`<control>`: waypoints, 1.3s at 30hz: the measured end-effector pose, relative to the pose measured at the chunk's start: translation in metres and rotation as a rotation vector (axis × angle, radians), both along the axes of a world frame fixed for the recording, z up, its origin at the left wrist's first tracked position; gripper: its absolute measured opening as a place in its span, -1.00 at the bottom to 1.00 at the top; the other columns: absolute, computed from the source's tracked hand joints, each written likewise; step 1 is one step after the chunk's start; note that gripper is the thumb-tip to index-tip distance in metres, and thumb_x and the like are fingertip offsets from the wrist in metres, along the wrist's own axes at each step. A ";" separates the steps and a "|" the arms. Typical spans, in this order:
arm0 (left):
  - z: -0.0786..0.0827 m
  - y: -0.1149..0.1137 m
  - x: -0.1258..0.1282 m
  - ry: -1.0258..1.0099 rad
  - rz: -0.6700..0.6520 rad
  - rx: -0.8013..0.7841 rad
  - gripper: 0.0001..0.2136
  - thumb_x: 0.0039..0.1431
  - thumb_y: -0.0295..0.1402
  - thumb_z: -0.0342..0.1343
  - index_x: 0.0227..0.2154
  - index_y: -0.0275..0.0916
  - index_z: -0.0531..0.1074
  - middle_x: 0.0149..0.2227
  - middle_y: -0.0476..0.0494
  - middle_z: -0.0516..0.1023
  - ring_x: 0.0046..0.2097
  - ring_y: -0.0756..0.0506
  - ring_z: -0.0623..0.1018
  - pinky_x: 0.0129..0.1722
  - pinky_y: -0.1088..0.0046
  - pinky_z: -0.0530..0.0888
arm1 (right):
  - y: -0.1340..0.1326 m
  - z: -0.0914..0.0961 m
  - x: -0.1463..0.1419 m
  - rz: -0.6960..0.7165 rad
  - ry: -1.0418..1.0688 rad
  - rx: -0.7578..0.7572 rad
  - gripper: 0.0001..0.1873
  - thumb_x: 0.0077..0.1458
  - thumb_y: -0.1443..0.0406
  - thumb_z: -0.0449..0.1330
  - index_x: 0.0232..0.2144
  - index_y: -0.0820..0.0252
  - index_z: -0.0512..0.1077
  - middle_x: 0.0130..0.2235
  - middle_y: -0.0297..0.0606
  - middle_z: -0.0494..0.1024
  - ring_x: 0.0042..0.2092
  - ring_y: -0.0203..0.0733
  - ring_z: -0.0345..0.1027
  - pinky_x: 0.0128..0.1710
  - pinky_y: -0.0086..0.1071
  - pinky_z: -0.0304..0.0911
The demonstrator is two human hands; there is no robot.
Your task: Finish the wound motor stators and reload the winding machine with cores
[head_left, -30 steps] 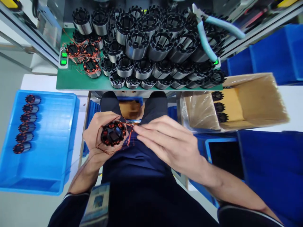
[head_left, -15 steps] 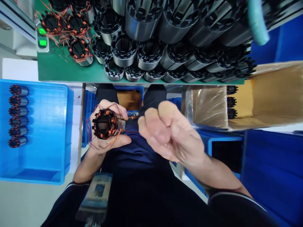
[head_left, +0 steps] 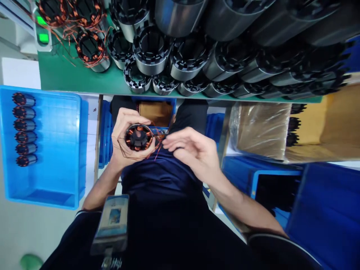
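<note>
My left hand (head_left: 123, 148) is wrapped round a wound stator (head_left: 138, 137), a metal cylinder with black end caps and copper coils, held over my lap with its open end facing me. Thin copper wire leads (head_left: 158, 141) trail from its right side. My right hand (head_left: 191, 152) sits just right of the stator, its fingertips pinched on those wire leads.
A green bench (head_left: 84, 80) ahead carries a heap of several unwound black-and-silver stators (head_left: 174, 63) and a few wound ones (head_left: 90, 48). A blue tray (head_left: 56, 150) at left holds a column of several wound stators (head_left: 24, 129). A cardboard box (head_left: 323, 127) and blue bins (head_left: 323, 213) stand at right.
The view has shifted closer to the bench. My left hand has turned the stator and raised it slightly. My right hand went from a blurred closed shape to fingertips pinching the wires.
</note>
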State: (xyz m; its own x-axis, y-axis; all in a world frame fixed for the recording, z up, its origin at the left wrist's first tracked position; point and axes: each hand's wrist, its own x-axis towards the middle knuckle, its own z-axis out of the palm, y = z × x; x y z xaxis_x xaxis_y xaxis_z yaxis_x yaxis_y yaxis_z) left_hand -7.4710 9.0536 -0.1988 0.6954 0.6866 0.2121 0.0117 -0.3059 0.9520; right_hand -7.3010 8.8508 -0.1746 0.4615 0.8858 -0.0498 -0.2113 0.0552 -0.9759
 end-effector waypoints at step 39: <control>0.026 -0.044 -0.019 -0.071 -0.322 -0.253 0.04 0.19 -0.62 0.74 0.59 0.03 0.32 0.05 -0.07 0.84 0.04 -0.20 0.91 0.18 0.30 0.86 | 0.019 0.009 0.061 0.504 0.174 -0.188 -0.48 0.60 -0.15 0.60 -0.05 0.20 0.80 -0.10 -0.11 0.90 -0.13 -0.14 0.83 -0.06 -0.35 0.72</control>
State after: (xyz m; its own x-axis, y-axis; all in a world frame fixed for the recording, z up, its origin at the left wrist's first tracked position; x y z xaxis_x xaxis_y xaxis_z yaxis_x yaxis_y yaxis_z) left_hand -7.4901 9.0095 -0.1731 0.8729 0.4729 0.1200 -0.1148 -0.0398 0.9926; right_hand -7.2404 8.8694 -0.1656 -0.0456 0.9631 -0.2653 -0.3255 -0.2654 -0.9075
